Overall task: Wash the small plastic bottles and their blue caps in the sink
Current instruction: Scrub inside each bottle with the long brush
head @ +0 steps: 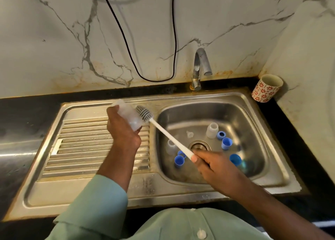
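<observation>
2 bottles (212, 130) in sink (253, 131), 5 blue caps (226, 143); left hand (123, 131) grips third bottle (129, 115), right hand (213, 164) grips brush (163, 129).

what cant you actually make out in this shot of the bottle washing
Head view, the only one:
- Bottle in the left hand: clean or soapy inside, too blurred; fingers hidden behind it.
- Brush head: inside or beside the mouth, unclear.
- Cap: partly hidden by the brush handle.
- Tap: no water visible.

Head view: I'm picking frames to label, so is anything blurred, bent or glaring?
Head view: wide-angle bending curves the steel sink's rim; the clear plastic bottle in the left hand is motion-blurred; the white-handled bottle brush stays fairly sharp; glare streaks the steel surface far left.
</observation>
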### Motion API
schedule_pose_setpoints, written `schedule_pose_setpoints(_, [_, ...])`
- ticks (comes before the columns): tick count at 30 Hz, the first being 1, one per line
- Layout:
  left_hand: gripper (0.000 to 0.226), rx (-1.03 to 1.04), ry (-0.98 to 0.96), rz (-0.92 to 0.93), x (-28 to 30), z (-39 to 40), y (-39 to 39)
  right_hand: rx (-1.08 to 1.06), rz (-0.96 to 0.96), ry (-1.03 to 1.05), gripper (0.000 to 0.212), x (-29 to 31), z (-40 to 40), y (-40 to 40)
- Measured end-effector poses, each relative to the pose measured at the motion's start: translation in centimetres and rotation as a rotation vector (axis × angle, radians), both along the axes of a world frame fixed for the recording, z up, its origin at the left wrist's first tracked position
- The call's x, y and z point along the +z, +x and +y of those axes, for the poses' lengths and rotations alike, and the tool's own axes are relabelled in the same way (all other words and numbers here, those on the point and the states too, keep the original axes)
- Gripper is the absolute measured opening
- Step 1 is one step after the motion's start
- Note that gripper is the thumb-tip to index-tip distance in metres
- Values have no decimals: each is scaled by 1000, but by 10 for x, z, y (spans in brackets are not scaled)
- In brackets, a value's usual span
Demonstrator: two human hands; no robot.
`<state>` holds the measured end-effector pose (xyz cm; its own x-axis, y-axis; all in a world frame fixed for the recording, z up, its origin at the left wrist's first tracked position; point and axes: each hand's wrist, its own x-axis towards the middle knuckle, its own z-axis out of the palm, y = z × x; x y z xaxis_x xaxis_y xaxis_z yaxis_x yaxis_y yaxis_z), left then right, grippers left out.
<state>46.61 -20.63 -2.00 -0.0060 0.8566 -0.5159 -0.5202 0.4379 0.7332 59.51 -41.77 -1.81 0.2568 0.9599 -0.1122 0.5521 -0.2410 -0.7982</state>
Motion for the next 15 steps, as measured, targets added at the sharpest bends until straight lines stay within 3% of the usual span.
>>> schedule_pose_setpoints(4, [47,-162,33,38,-2,-17,8,-20,-13,1,31,3,24,4])
schedule_pose_setpoints(6, [38,-95,25,11,5,-11,5,10,-78,11,31,6,33,5])
schedule_pose_setpoints(9, [50,57,90,57,9,6,-8,43,-71,-33,30,9,22,6])
schedule_pose_setpoints(11, [49,-30,85,122,10,0,-3,22,-46,-44,32,9,24,4])
schedule_pose_setpoints(15, [36,-110,-5,26,8,-7,8,-25,-78,-17,30,2,40,1])
